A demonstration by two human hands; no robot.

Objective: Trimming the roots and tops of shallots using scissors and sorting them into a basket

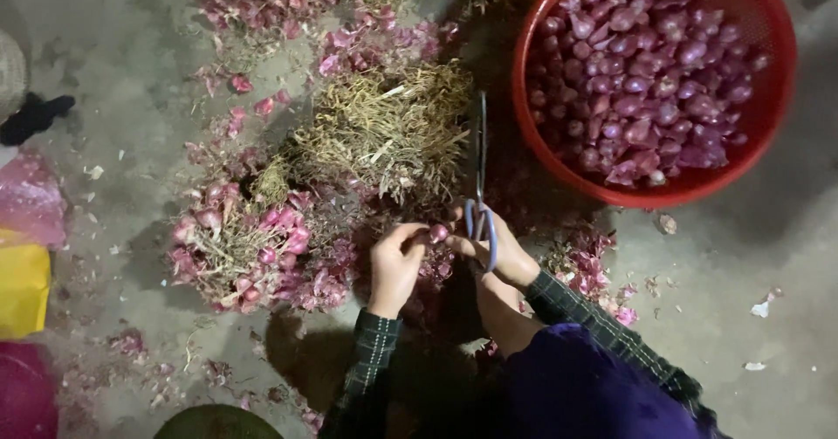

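Note:
My left hand (394,264) pinches a small purple shallot (437,232) at the centre of the view. My right hand (502,256) touches the same shallot with its fingertips and holds a pair of scissors (479,190) by the blue handles, blades pointing away from me. Both sleeves are dark plaid. Just beyond my hands lies a heap of shallot bunches (253,243) with dry straw-coloured roots and stems (388,129).
A red plastic basket (768,142) full of trimmed shallots stands at the upper right. Pink skins and scraps (594,273) litter the concrete floor. A yellow object (22,286) and pink bag (30,199) sit at the left edge, a green rim (214,421) at the bottom.

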